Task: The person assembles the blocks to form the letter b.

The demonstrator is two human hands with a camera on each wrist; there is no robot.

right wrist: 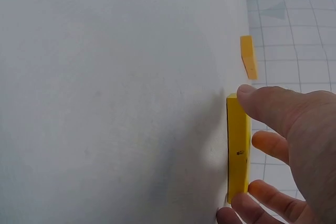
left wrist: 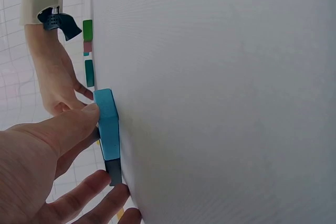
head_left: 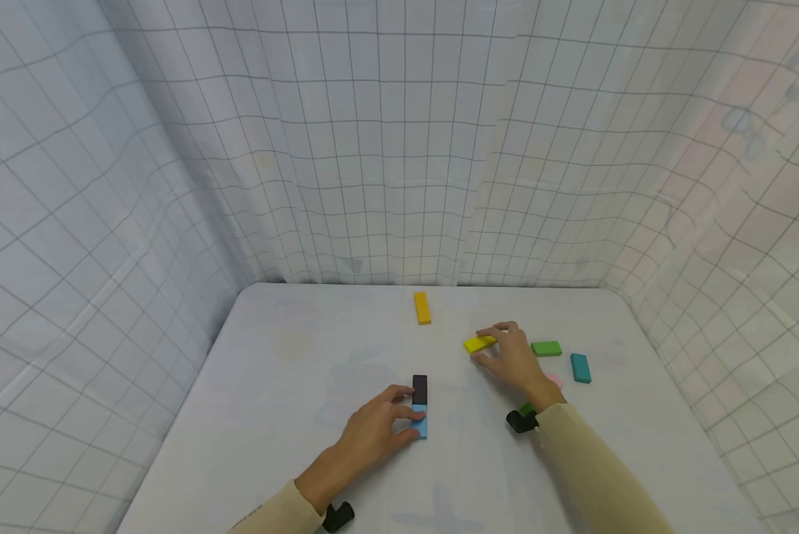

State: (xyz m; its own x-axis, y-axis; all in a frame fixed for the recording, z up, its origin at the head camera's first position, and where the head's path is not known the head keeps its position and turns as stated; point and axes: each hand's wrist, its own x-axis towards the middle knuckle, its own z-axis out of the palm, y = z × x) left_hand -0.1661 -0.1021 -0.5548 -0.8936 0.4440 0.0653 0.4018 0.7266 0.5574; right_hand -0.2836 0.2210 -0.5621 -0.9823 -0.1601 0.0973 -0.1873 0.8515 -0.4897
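Note:
A light-blue block (head_left: 423,430) lies on the white table, end to end with a black block (head_left: 420,390) in one straight row. My left hand (head_left: 371,429) has its thumb and index finger on the blue block (left wrist: 108,124), while other fingertips reach beside the black block (left wrist: 113,171). Farther right, my right hand (head_left: 513,362) holds a yellow block (head_left: 477,344) between thumb and fingers. The right wrist view shows the thumb at one end of this yellow block (right wrist: 239,145) and fingertips near the other end.
An orange-yellow block (head_left: 422,308) lies near the table's back edge. Right of my right hand are a green block (head_left: 547,348) and a teal block (head_left: 581,368). A pink block (head_left: 555,380) and a darker green block (head_left: 525,409) are partly hidden by that arm. Grid-patterned curtains (head_left: 406,163) enclose the table.

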